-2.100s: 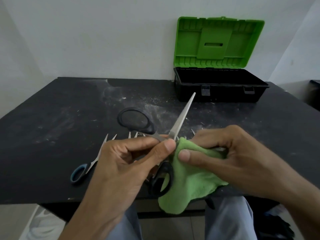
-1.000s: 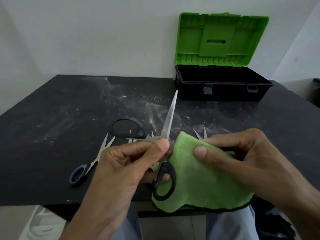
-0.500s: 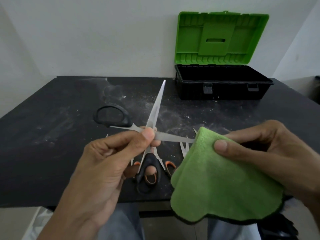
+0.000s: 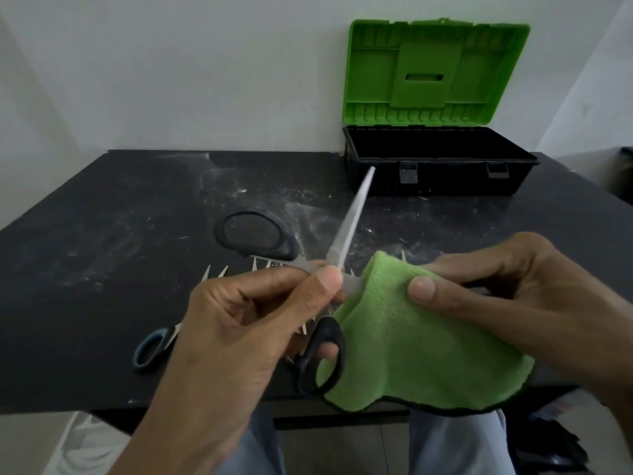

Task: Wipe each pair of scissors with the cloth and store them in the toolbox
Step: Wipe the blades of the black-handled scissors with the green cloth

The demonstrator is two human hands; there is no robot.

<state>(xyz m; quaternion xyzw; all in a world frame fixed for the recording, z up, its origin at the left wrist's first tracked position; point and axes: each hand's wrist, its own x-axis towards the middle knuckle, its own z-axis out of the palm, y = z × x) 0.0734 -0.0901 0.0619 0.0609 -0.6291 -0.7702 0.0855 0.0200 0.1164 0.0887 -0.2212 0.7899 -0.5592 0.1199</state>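
Note:
My left hand pinches a pair of black-handled scissors at the pivot, blades spread wide. One blade points up toward the toolbox; the other runs right into the green cloth. My right hand grips the cloth, folded over that blade between thumb and fingers. One black handle loop sticks out to the left, the other hangs below my left hand. The toolbox, black with its green lid standing up, sits at the table's back right.
Several other scissors lie on the dusty black table behind my hands; their blade tips show, and a blue-handled pair lies at the left near the front edge. A wall stands behind the table.
My right hand has brought the cloth back over the horizontal blade, which was bare half a second ago. The scissors have shifted right and tilted toward the toolbox.

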